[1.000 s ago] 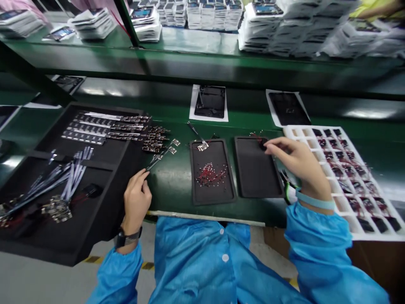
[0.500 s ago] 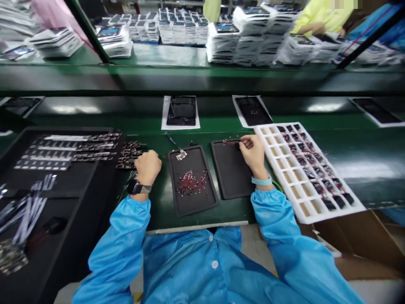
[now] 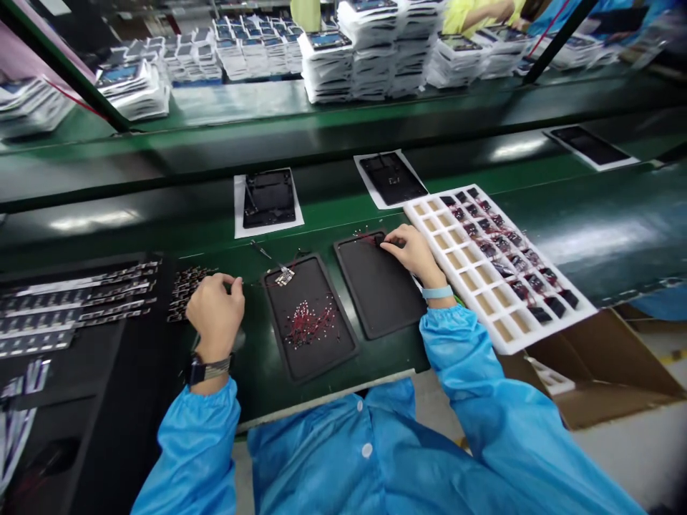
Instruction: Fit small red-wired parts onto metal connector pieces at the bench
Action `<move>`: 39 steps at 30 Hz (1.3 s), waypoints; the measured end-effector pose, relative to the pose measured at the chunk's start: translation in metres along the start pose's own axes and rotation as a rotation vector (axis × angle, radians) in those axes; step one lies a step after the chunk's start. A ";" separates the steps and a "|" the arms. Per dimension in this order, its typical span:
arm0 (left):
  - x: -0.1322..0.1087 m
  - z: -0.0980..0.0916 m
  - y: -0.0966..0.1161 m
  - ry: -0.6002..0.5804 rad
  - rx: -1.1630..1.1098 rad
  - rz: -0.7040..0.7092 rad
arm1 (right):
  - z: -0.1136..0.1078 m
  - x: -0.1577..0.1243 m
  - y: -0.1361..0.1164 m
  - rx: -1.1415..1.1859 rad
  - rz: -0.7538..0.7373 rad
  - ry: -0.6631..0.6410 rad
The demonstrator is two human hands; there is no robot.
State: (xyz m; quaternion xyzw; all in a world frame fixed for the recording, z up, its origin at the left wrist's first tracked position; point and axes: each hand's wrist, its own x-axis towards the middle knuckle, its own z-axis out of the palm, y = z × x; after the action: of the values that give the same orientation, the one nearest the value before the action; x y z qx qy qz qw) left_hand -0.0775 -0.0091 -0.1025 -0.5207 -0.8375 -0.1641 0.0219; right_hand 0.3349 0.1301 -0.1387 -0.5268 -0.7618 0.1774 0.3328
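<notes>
My left hand (image 3: 215, 312) is curled closed on the green bench, just right of a cluster of small circuit boards (image 3: 185, 289); what it grips is hidden. My right hand (image 3: 411, 250) rests at the top right corner of an empty black tray (image 3: 376, 293), fingers pinched on a small dark part with red wires (image 3: 376, 237). Between the hands lies a second black tray (image 3: 322, 343) holding a heap of tiny red-wired parts (image 3: 305, 322) and a small board (image 3: 284, 276) at its top edge.
A white compartment tray (image 3: 509, 336) with dark parts lies to the right. A black bin with strips of boards (image 3: 75, 300) is on the left. Two dark panels on white sheets (image 3: 268, 200) (image 3: 391, 179) sit on the belt behind. Stacks of packs (image 3: 370, 50) fill the upper shelf. A cardboard box (image 3: 606, 372) stands lower right.
The view has swung right and pulled back. My left hand moved up from the bin's edge toward the small boards. My right hand stays at the tray's top corner.
</notes>
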 end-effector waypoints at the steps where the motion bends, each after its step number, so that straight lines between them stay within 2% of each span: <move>1: -0.001 -0.005 -0.002 0.052 -0.038 0.037 | -0.001 0.000 -0.001 0.041 0.010 -0.001; 4: -0.002 -0.025 -0.010 0.187 -0.198 0.113 | -0.001 -0.002 -0.001 0.164 0.069 -0.035; 8: -0.008 -0.063 -0.009 0.282 -0.534 0.037 | 0.001 -0.001 -0.002 0.163 0.073 -0.037; 12: -0.018 -0.097 0.008 0.309 -0.743 0.037 | 0.000 0.001 -0.009 0.166 0.057 0.055; 16: -0.024 -0.111 0.019 0.268 -0.849 0.019 | -0.002 0.001 -0.017 0.280 0.127 0.137; 19: -0.023 -0.107 0.018 0.201 -0.982 0.002 | -0.001 0.000 -0.019 0.401 0.175 0.146; 26: -0.013 -0.084 0.008 -0.015 -1.390 -0.032 | 0.002 -0.001 -0.015 0.557 0.225 0.079; 29: -0.009 -0.073 0.005 -0.077 -1.465 -0.077 | 0.001 -0.001 -0.012 0.554 0.223 0.080; 34: -0.002 -0.054 0.005 -0.144 -1.554 -0.173 | -0.006 -0.002 -0.005 0.334 0.162 0.069; 39: 0.002 -0.037 0.008 -0.216 -1.586 -0.220 | -0.008 -0.002 -0.011 0.494 0.188 0.152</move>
State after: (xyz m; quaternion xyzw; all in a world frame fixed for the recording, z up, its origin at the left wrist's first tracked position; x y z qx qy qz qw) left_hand -0.0762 -0.0145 -0.0652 -0.3088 -0.5156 -0.6594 -0.4516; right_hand 0.3335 0.1234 -0.1271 -0.5100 -0.6159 0.3478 0.4894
